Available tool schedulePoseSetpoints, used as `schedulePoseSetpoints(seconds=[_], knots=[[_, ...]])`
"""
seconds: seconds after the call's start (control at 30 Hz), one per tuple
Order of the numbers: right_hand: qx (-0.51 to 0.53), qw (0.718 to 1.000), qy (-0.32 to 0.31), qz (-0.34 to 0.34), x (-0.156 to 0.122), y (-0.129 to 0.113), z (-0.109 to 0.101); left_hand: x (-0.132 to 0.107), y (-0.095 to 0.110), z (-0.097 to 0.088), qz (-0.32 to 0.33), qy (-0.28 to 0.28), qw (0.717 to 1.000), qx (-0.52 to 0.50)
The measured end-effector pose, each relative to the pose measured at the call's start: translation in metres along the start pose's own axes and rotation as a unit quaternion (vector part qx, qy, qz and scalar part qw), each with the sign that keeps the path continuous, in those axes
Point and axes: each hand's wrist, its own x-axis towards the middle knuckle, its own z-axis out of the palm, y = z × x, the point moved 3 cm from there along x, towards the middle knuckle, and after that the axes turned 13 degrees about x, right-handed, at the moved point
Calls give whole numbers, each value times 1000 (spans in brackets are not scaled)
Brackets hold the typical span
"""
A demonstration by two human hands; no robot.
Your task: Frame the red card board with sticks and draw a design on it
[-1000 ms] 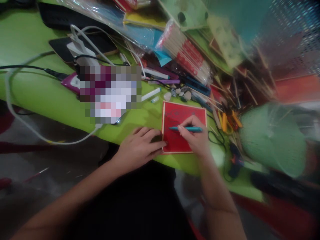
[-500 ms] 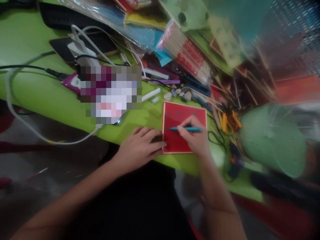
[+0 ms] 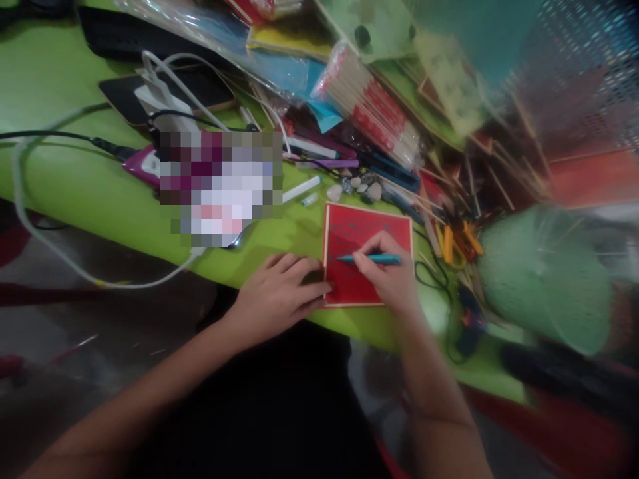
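A flat red square panel (image 3: 367, 223) with a pale border lies on the green tabletop (image 3: 279, 233), with faint dark marks across its upper part. My right hand (image 3: 389, 273) grips a teal pen (image 3: 372, 259), its tip pointing left and at or close to the red surface. My left hand (image 3: 284, 289) rests palm down beside the panel, its fingers apart and slightly bent, with fingertips touching the left edge near the lower corner. The area under my right palm is hidden.
A blurred-out phone-like thing (image 3: 224, 206) with a white cable (image 3: 150, 286) lies left. Pebbles (image 3: 367, 186), a white marker (image 3: 302, 189) and a bundle of wooden sticks (image 3: 369, 103) lie behind the panel. Orange-handled pliers (image 3: 456, 243) and a green container (image 3: 544, 279) stand right.
Almost nothing differs. My right hand and the teal pen have shifted very slightly; my left hand stays at the panel's edge.
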Motion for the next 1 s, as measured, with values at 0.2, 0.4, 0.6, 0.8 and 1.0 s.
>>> schedulePoseSetpoints(seconds=[0.2,0.4,0.6,0.8,1.0], knots=[[18,999,23,-22,-1,-2,-2,0,0,0,-2,3,1000,0],[76,975,189,-93,-5,-6,-27,-2,-1,2,-9,1,1000,-6],[137,942,270,-147,-6,-8,-50,-2,-2,2,-19,20,1000,-7],[107,929,311,-171,-7,-3,-63,-1,-3,-1,-21,31,999,-9],[77,929,330,-148,-8,2,-75,0,-3,-5,-18,29,999,-7]])
